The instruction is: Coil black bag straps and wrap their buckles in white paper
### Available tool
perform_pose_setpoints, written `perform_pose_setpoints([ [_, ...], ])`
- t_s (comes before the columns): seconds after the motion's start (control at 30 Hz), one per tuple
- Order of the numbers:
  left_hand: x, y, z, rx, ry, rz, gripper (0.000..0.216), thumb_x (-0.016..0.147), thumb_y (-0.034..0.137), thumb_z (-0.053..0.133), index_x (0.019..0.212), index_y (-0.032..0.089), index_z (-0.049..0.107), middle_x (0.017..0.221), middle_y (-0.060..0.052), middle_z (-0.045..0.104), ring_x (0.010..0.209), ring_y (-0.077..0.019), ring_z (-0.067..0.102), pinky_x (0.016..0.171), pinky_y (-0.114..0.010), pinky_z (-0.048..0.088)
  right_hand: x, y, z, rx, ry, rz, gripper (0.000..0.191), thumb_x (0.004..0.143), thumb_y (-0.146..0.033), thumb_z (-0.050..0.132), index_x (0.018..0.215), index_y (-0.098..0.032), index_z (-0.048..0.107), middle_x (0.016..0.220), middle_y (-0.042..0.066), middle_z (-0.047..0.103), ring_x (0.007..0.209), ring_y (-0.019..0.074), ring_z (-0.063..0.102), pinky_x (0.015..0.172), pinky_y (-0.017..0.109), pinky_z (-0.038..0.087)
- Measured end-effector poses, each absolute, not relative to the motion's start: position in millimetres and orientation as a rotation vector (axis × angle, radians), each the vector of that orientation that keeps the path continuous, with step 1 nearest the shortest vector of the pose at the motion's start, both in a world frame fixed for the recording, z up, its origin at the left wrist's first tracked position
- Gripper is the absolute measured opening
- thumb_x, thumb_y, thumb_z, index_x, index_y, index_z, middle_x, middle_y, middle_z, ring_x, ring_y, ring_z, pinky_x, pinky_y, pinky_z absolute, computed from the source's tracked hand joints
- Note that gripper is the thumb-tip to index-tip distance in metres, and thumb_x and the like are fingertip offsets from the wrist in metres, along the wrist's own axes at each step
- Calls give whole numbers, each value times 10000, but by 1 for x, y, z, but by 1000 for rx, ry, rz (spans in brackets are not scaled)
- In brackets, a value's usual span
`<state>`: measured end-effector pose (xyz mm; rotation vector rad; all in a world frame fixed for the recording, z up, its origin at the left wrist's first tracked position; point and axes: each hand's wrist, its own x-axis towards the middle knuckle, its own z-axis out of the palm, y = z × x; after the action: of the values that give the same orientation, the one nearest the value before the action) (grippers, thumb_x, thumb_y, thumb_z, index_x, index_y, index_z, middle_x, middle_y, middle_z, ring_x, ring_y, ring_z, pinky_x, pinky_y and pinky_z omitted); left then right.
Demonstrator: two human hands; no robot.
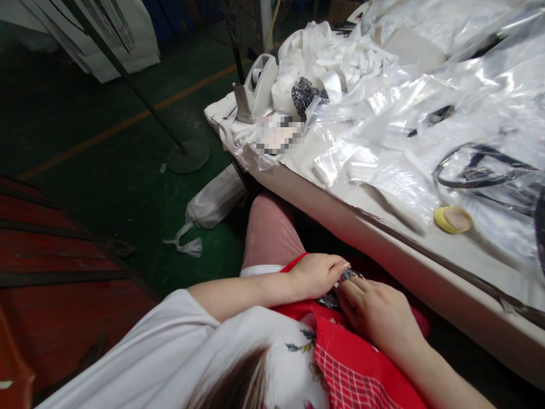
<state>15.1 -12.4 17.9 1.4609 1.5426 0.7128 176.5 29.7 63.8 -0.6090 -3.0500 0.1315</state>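
My left hand (317,274) and my right hand (374,309) meet in my lap, below the table edge. Both have their fingers curled round a small dark, shiny object (346,279) that shows only between the fingertips. I cannot make out what it is. Under the hands lies a red apron (353,363) with a checked pocket.
A white table (383,227) runs along my right, covered with clear plastic bags (404,113), white cloth pieces (323,62), black cords (481,170) and a yellow tape roll (453,219). A tape dispenser (255,85) stands at its far corner. A white bundle (215,199) lies on the green floor.
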Motion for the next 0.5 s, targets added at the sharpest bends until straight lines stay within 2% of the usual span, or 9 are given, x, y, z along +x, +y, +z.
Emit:
perform_pose_setpoints([
  [0.17,17,-9,20,1476,1568,676,398,987,385,347,1113,211,682,1111,-36,726,1015,-187,666,893,-272,486,180,26,65,-606,-3020,41,267,887,-183,498,642,-215,599,576,0,626,491,151,575,519,313,284],
  [0.27,19,-9,23,1476,1488,754,369,982,370,384,1105,207,691,1123,-25,723,1030,-167,657,923,-247,473,177,28,61,-696,-3080,56,153,856,-147,543,762,-198,652,675,9,691,549,161,635,518,300,331],
  [0.37,19,-9,24,1437,1449,823,353,978,355,410,1102,187,694,1125,-33,723,1044,-157,652,948,-235,463,176,30,59,-755,-3114,138,143,868,-151,537,913,-198,664,804,21,735,649,182,685,564,289,405],
  [0.43,19,-10,23,1421,1448,836,358,981,354,406,1103,181,694,1114,-37,726,1032,-155,656,943,-234,465,181,30,63,-775,-3077,239,132,881,-220,537,955,-207,646,845,31,737,697,193,696,602,290,444],
  [0.5,18,-9,22,1419,1458,827,365,983,356,400,1104,179,694,1106,-38,727,1026,-158,658,934,-235,469,190,29,71,-843,-3012,318,138,888,-317,539,925,-214,623,801,27,725,659,188,689,584,286,449],
])
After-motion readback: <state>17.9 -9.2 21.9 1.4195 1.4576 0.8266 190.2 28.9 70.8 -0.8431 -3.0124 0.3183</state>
